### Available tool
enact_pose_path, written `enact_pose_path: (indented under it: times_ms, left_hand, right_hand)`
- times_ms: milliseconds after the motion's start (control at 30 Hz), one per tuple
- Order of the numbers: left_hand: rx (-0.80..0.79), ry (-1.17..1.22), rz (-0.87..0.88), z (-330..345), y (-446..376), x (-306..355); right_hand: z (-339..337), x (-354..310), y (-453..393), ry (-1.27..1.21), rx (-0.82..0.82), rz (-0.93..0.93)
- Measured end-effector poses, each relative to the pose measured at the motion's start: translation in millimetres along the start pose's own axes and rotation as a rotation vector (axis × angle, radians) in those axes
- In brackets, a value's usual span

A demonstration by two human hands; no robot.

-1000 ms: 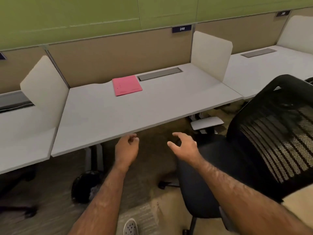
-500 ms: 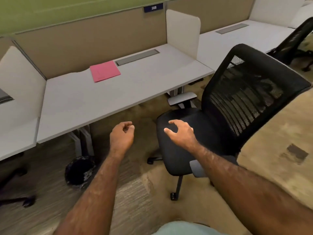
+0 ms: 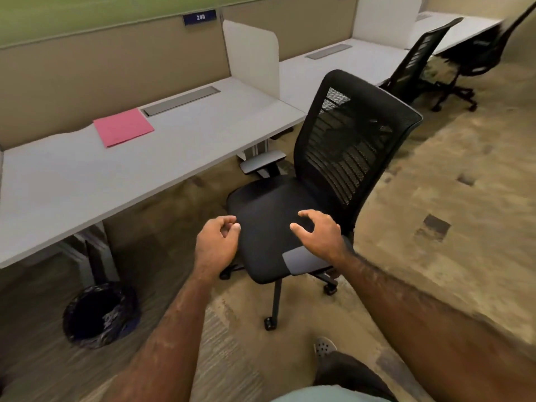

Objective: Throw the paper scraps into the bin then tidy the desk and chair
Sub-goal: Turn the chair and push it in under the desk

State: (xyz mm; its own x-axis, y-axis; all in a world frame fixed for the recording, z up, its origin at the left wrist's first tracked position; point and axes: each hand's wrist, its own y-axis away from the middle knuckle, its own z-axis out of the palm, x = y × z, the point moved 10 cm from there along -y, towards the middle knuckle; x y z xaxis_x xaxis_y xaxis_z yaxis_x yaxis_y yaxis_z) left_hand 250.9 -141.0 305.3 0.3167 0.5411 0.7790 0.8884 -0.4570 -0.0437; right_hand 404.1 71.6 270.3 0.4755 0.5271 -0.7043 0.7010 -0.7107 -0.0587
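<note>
On white desk (image 3: 179, 158), pink folder (image 3: 123, 127).

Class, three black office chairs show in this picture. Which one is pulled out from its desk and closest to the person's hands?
The near chair by the desk with the pink folder. Both hands, left hand and right hand, hover at its seat; the others stand far off.

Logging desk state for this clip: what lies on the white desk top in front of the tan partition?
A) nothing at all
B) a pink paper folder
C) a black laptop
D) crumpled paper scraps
B: a flat pink paper folder lies on the white desk top near the tan partition, beside the grey cable slot; no scraps or laptop show there.
</note>
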Motion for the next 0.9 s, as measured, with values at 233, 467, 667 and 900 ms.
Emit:
enact_pose_path:
  times_ms: [233, 467, 667, 900]
  left_hand:
    - [-0.006, -0.023, 0.113, 46.8, -10.3, 73.6]
    - [0.077, -0.032, 0.139, 128.2, -46.6, 156.1]
    - [0.177, 0.019, 0.084, 208.7, -80.2, 248.1]
    - [0.120, -0.042, 0.136, 300.7, -120.2, 357.8]
  right_hand:
    - [-73.6, 26.2, -35.1, 0.017, 0.154, -0.117]
    - [-204.2, 18.0, -129.2, 0.085, 0.472, -0.603]
    - [-309.1, 68.9, -257.2, -0.030, 0.317, -0.590]
    - [-333.9, 111.7, -390.6, 0.237, -0.016, -0.489]
